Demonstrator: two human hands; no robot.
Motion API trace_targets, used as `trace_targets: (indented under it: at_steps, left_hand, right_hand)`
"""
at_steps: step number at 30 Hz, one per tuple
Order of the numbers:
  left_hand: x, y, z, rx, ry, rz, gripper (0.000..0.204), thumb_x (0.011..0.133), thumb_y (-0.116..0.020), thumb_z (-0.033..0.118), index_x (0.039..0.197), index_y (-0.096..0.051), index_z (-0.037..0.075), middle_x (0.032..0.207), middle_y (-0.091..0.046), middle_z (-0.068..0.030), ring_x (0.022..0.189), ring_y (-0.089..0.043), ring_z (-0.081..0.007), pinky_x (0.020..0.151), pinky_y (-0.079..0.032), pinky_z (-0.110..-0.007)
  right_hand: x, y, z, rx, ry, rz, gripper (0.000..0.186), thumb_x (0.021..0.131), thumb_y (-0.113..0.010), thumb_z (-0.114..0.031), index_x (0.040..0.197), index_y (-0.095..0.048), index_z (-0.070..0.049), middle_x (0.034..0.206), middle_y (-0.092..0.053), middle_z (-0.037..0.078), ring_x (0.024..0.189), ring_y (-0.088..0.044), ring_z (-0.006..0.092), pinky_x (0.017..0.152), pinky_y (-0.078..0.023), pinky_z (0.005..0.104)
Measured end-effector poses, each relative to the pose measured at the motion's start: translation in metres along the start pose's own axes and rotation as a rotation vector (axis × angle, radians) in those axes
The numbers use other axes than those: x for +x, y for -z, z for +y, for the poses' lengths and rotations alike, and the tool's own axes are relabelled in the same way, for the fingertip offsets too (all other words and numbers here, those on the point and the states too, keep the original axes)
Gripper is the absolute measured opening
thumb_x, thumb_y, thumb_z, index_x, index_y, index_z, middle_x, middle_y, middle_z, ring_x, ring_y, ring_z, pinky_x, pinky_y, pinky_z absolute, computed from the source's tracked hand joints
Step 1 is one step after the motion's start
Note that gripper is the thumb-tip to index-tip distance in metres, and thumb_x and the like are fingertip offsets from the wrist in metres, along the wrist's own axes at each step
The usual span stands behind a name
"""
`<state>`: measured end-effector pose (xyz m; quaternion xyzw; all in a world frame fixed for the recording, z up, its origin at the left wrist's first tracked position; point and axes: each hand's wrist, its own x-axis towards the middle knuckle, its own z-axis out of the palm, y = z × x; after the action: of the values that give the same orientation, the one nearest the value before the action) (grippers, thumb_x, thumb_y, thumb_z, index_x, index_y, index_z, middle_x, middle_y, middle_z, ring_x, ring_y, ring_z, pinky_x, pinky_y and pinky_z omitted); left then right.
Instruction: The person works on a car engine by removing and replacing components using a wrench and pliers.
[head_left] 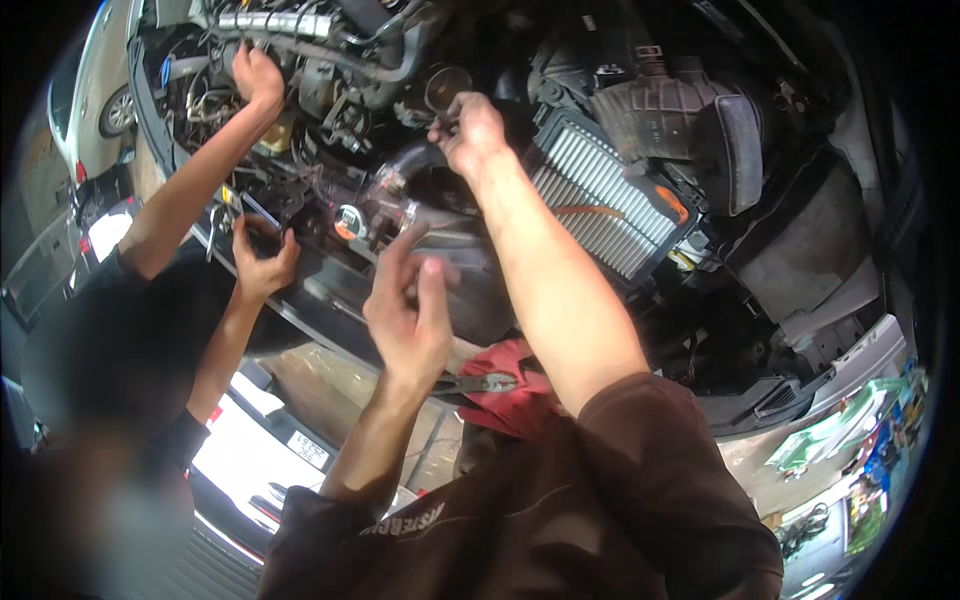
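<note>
Head view: The right hand point(470, 130) is pinched shut on a small metal part point(447, 122) at the far engine bay, just left of the air filter point(600, 200). The left hand point(408, 310) is held half open, empty, near a black hose point(400, 170). Pliers point(475, 383) lie on a red rag point(515, 395).

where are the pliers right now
In the head view, the pliers lie low at centre on a red rag, just below the left hand and beside the right forearm.
</note>
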<state>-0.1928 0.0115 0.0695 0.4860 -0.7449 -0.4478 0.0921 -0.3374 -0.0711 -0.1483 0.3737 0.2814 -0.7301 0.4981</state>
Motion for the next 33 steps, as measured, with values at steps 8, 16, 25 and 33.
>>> trace_targets:
  at_steps: [8, 16, 25, 33]
  left_hand:
    - [-0.082, 0.102, -0.042, 0.007, 0.313, 0.124, 0.024, 0.106, -0.055, 0.012, 0.124, -0.066, 0.000, 0.076, -0.053, 0.0039, 0.061, -0.041, -0.0030, 0.054, -0.031, -0.021]
    - [-0.136, 0.121, -0.051, -0.557, 0.548, -0.133, 0.035, 0.101, -0.043, 0.002, 0.129, -0.063, -0.004, 0.094, -0.059, -0.0052, 0.075, -0.052, -0.0117, 0.065, -0.044, -0.027]
    - [-0.223, 0.054, -0.031, -0.770, 0.594, -0.453, 0.018, 0.108, -0.057, 0.009, 0.119, -0.065, -0.002, 0.104, -0.074, -0.0118, 0.095, -0.071, -0.0159, 0.077, -0.057, -0.029]
    - [-0.294, 0.015, -0.004, -0.300, 0.090, -0.190, 0.023, 0.104, -0.067, 0.015, 0.118, -0.063, -0.003, 0.100, -0.076, -0.0133, 0.096, -0.071, -0.0153, 0.085, -0.054, -0.029]
  right_hand:
    - [0.015, 0.006, -0.018, 0.130, -0.093, -0.078, 0.015, 0.086, -0.054, -0.009, 0.098, -0.057, 0.000, 0.102, -0.059, 0.019, 0.085, -0.053, 0.0294, 0.081, -0.050, 0.0431]
    - [-0.236, 0.037, -0.024, -0.946, 0.407, -0.300, 0.029, 0.098, -0.059, -0.016, 0.117, -0.065, 0.005, 0.090, -0.067, 0.007, 0.072, -0.061, 0.0122, 0.063, -0.048, 0.0287]
    - [-0.464, 0.198, 0.020, -1.660, 0.263, -0.407, 0.060, 0.094, -0.078, -0.035, 0.135, -0.060, 0.004, 0.118, -0.072, 0.024, 0.101, -0.073, 0.0316, 0.092, -0.057, 0.0434]
    - [-0.489, 0.240, 0.014, -0.910, -0.073, -0.436, 0.032, 0.101, -0.073, -0.022, 0.117, -0.067, 0.005, 0.094, -0.071, 0.010, 0.078, -0.071, 0.0165, 0.066, -0.058, 0.0295]
